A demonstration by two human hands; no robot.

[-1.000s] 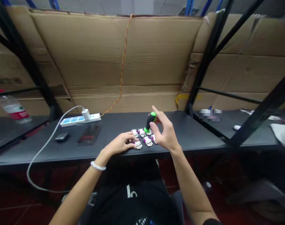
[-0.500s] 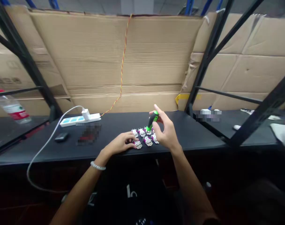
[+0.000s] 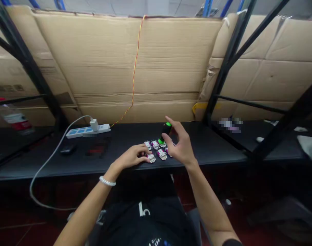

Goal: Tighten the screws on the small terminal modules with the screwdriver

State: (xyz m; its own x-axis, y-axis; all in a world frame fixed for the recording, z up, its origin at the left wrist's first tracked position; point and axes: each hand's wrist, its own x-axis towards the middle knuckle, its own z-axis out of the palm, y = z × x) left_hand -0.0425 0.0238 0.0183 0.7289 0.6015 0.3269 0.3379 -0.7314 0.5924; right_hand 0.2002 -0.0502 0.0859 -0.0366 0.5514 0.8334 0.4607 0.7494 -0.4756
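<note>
Several small white-and-magenta parts (image 3: 161, 154) lie in a loose cluster on the black table (image 3: 130, 133). My left hand (image 3: 132, 156) has its fingers curled at the left edge of the cluster, with thumb and fingertips pinching the near-left part (image 3: 151, 158). My right hand (image 3: 180, 141) is around a screwdriver (image 3: 166, 130) with a black and green handle, its thumb and index finger on either side of the handle. The screwdriver leans slightly, its lower green end down among the back parts. Its tip is hidden, and my right hand covers some parts on the right.
A white power strip (image 3: 102, 128) with a plugged-in charger and white cable (image 3: 49, 160) sits at the back left. Nearby lie a dark mouse-like object (image 3: 68, 149) and a blurred item. Black metal posts (image 3: 222, 71) and cardboard walls (image 3: 102, 61) enclose the table.
My right hand has shifted a little, and its fingers have moved round the screwdriver handle, which stands slightly differently. My left hand keeps its place on the near-left part.
</note>
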